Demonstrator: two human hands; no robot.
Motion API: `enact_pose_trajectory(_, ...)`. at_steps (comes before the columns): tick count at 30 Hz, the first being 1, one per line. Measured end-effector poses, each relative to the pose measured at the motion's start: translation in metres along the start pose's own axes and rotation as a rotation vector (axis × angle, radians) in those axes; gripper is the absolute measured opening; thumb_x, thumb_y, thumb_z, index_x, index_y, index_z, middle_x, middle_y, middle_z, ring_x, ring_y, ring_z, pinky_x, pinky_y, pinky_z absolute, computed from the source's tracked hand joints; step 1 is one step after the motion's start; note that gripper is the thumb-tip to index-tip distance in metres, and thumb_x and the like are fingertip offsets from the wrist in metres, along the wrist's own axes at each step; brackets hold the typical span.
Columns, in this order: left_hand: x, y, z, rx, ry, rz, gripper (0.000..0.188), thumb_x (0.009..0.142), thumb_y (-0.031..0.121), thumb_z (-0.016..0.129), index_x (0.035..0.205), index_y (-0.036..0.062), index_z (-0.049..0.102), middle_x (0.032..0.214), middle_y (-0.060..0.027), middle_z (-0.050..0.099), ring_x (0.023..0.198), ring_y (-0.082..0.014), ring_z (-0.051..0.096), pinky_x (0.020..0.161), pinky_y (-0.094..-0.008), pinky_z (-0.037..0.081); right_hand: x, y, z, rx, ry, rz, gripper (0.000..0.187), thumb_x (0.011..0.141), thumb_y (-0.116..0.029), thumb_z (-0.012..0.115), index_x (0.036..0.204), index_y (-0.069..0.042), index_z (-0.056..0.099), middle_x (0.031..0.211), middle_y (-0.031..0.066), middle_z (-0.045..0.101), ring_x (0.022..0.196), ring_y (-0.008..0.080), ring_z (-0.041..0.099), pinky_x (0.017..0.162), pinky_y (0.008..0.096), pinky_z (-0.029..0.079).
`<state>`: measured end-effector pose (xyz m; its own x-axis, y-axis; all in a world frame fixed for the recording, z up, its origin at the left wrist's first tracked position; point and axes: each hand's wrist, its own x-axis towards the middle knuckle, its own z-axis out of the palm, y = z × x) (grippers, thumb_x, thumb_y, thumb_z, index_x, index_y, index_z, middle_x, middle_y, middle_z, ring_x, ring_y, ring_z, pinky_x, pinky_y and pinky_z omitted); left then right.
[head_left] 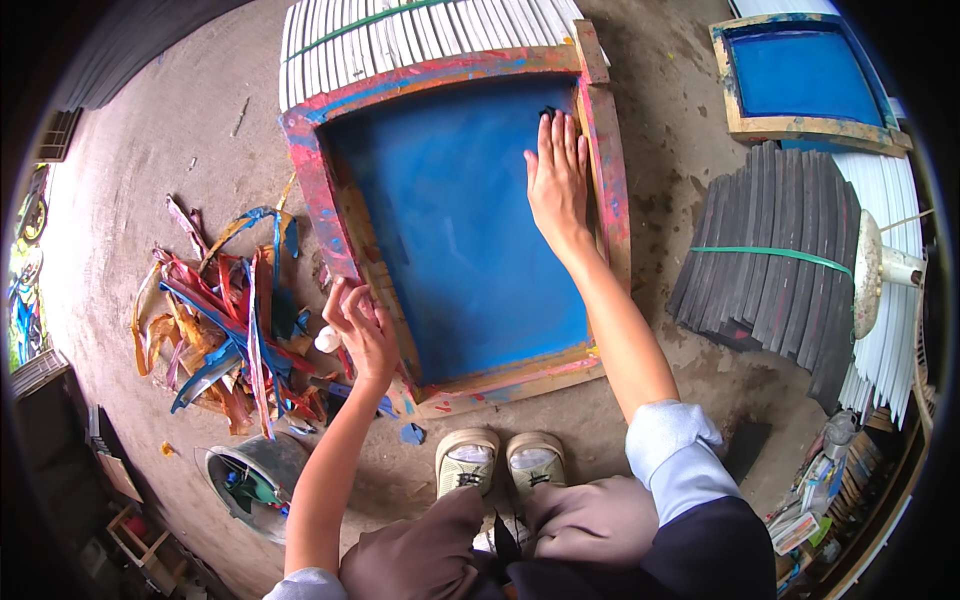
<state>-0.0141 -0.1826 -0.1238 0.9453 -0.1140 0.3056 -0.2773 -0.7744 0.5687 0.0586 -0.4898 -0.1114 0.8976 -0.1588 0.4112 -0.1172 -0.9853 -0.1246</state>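
A large screen-printing frame (615, 190) with paint-smeared wooden sides and a blue screen (460, 220) lies before me. My right hand (560, 185) is laid flat near the screen's upper right corner, fingers stretched out. A small black patch or piece (548, 112) shows at its fingertips; what it is, I cannot tell. At the frame's left side, my left hand (362, 335) has its fingers bent beside the wooden edge. A white rounded thing (328, 340) sticks out by that hand and seems held in it; its kind is partly hidden.
Torn, paint-stained strips (225, 320) are heaped on the left, above a tipped dark bucket (265, 470). Behind the frame is a strapped stack of white sheets (430, 40). To the right are a bundle of dark slats (765, 250) and a second blue screen (800, 75).
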Motion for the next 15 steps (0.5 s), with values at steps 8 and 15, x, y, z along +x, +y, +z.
enact_pose_trajectory(8,0.003,0.002,-0.004,0.005,0.014,0.013,0.042,0.080,-0.002,0.058,0.120,0.0062,0.046,0.129,-0.0217,0.034,0.121,-0.0422,0.041,0.098,-0.0501,0.042,0.026,0.014,-0.056,0.580,0.090,0.308,0.029,0.083,0.010,0.055,0.109,0.000,0.063,0.097,0.0173,0.069,0.078,0.0220,0.070,0.065,0.0319,0.057)
enact_pose_trajectory(15,0.001,0.000,-0.003,-0.017,0.027,0.010,0.040,0.080,-0.002,0.056,0.118,0.0058,0.048,0.129,-0.0218,0.035,0.122,-0.0419,0.042,0.098,-0.0491,0.044,0.035,0.020,-0.073,0.183,-0.160,0.009,0.011,0.079,0.006,0.061,0.084,0.000,0.068,0.084,0.0145,0.062,0.088,0.0300,0.058,0.077,0.0400,0.048)
